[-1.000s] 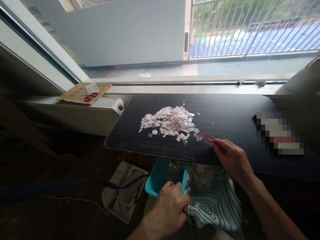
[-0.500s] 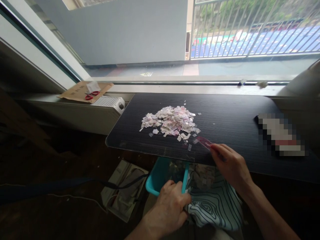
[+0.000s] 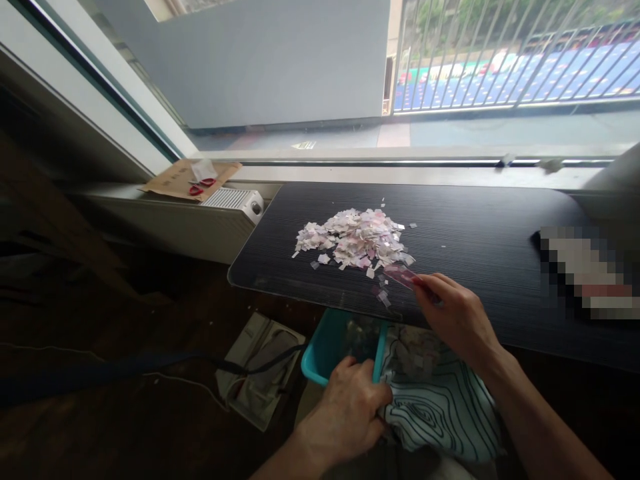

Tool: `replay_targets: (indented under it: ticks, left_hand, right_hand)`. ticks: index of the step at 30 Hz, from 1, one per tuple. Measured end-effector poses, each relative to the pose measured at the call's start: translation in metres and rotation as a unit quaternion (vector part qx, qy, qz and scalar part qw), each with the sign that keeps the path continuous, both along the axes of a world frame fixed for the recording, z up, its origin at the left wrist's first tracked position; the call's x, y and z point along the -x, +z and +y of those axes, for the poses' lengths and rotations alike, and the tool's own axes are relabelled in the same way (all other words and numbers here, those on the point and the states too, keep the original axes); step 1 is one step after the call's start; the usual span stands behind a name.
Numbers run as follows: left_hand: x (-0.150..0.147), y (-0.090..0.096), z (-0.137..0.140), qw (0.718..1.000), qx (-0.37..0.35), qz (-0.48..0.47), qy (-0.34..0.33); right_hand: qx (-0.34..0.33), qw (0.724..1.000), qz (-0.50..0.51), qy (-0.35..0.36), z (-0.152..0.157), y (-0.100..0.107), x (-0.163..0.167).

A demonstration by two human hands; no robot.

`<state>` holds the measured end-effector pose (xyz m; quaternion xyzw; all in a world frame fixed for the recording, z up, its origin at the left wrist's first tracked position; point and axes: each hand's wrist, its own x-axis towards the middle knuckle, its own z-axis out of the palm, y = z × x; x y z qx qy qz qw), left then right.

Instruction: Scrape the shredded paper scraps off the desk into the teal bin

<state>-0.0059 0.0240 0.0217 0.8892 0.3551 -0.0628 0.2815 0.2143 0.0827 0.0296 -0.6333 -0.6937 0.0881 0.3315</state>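
Note:
My right hand (image 3: 457, 317) is closed on a pink see-through plastic strip (image 3: 400, 275), held low over the table at the near right edge of a heap of small paper pieces (image 3: 367, 237). A few loose clear and white pieces (image 3: 383, 297) lie by the strip's tip, towards the table's front edge. Below that edge, my left hand (image 3: 350, 400) is closed around the rim of a turquoise plastic bin (image 3: 320, 350). The bin's inside is dim, with some crumpled clear material visible in it.
The dark wood-grain table (image 3: 480, 233) adjoins the windowsill. A blurred-out object (image 3: 585, 273) lies at its right. On the left ledge are red-handled scissors (image 3: 203, 186) on a brown envelope (image 3: 170, 180). A patterned cloth (image 3: 440, 413) and an open box (image 3: 260, 373) are below the table.
My right hand has drawn the plastic strip a little left, along the heap's near edge, and loose pieces by its tip have shifted. My left hand stays on the bin. The view has swung slightly left.

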Motion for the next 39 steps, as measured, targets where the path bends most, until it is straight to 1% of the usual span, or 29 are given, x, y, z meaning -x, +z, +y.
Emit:
replay_targets:
  ticks: [2,6,10,15,21,28,36,39]
  left_hand:
    - [0.0,0.0,0.001,1.0,0.001,-0.001,-0.004]
    - [-0.001,-0.001,0.001,1.0,-0.009,-0.017,-0.003]
    - [-0.002,-0.002,0.0,1.0,-0.016,-0.023,0.001]
    - [-0.003,-0.001,-0.001,1.0,-0.012,-0.023,-0.001]
    - [-0.004,0.0,0.002,1.0,-0.017,-0.023,-0.008]
    - [-0.003,-0.001,0.002,1.0,-0.012,-0.027,-0.004]
    - [-0.004,-0.001,0.002,1.0,-0.01,-0.029,-0.002]
    - [-0.004,-0.001,0.002,1.0,-0.006,-0.03,-0.001]
  right_hand:
    - [0.014,1.0,0.008,0.005,-0.008,0.0,-0.003]
    - [0.019,1.0,0.018,-0.016,-0.017,-0.002,-0.006]
    - [0.022,0.999,0.025,-0.018,-0.016,-0.003,-0.009]
    - [0.017,0.999,0.015,-0.049,-0.015,-0.003,-0.015]
    - [0.017,0.998,0.026,-0.062,-0.015,-0.005,-0.022]
    - [0.019,0.998,0.046,-0.045,-0.013,-0.009,-0.022]
    - [0.026,0.996,0.047,-0.074,-0.015,-0.01,-0.027]
    - [0.028,0.994,0.043,-0.096,-0.016,-0.01,-0.03]
